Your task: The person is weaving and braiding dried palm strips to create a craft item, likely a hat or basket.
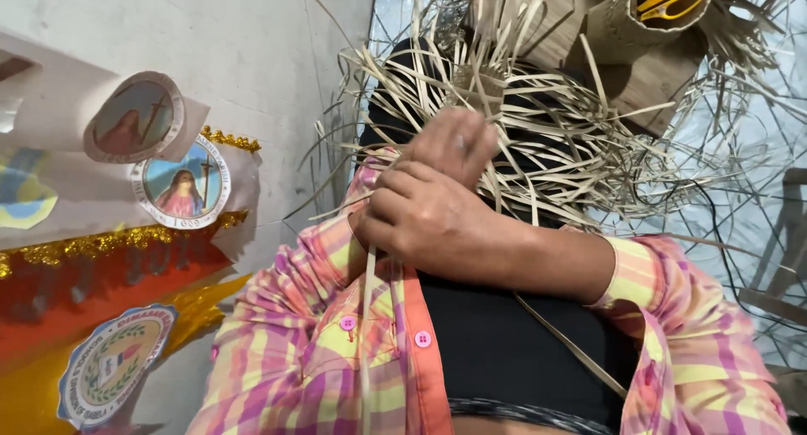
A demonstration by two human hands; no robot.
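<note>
My right hand [429, 221] reaches in from the right in a pink and yellow plaid sleeve and is closed around pale dried straw strips [538, 141] in front of my chest. Just above and partly behind it, my left hand [454, 141] also pinches the same strips. A large loose tangle of these strips spreads out beyond both hands. One long strip [368, 317] hangs down from my right fist over my shirt, and another [572, 342] runs diagonally across my black top.
A rolled woven cylinder [622, 23] holding yellow-handled scissors [668, 0] rests on a wooden board [656, 82] at the top. On the left, a red and gold banner [101, 275] with round emblems lies against a pale wall. A wooden frame [786, 258] stands at right.
</note>
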